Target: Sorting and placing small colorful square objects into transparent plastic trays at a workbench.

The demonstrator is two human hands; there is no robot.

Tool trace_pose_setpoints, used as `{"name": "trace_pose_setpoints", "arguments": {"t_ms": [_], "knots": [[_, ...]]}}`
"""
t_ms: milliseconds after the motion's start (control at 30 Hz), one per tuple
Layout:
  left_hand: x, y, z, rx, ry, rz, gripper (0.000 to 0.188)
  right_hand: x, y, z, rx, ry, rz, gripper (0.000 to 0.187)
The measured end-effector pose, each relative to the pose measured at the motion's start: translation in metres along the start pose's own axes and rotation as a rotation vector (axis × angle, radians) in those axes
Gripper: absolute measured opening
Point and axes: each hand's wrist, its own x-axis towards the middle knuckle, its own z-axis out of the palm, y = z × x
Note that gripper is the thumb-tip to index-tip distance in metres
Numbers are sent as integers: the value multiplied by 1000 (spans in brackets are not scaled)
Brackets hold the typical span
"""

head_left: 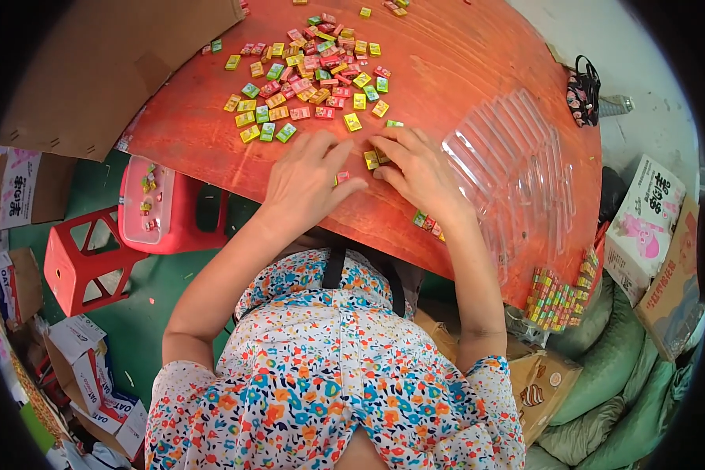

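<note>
Both hands are over the near edge of a red wooden table (478,47). My left hand (309,176) is curled, with a small pink candy box (341,178) between its thumb and fingers. My right hand (421,174) has its thumb and fingertips closed on small yellow candy boxes (371,160), partly hidden by the fingers. Just beyond the hands spreads a loose pile of pink, yellow and green candy boxes (321,74). Beside my right forearm lies a short row of the same boxes (427,223), partly covered by the arm.
Clear plastic trays (517,157) lie overlapping on the right. Packed candy boxes (556,298) stand at the table's right corner. A large cardboard box (110,70) covers the far left. Below it are a red stool (94,258) and a pink tub (150,207). Cartons (646,219) lean at right.
</note>
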Motion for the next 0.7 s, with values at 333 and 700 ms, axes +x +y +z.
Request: {"name": "trace_pose_setpoints", "arguments": {"t_ms": [333,700], "knots": [[11,-16,2,-58,3,63,24,-16,-5,0,259,33,94,31],[-34,-20,-25,-187,5,-14,37,-3,-24,15,289,41,26,33]]}}
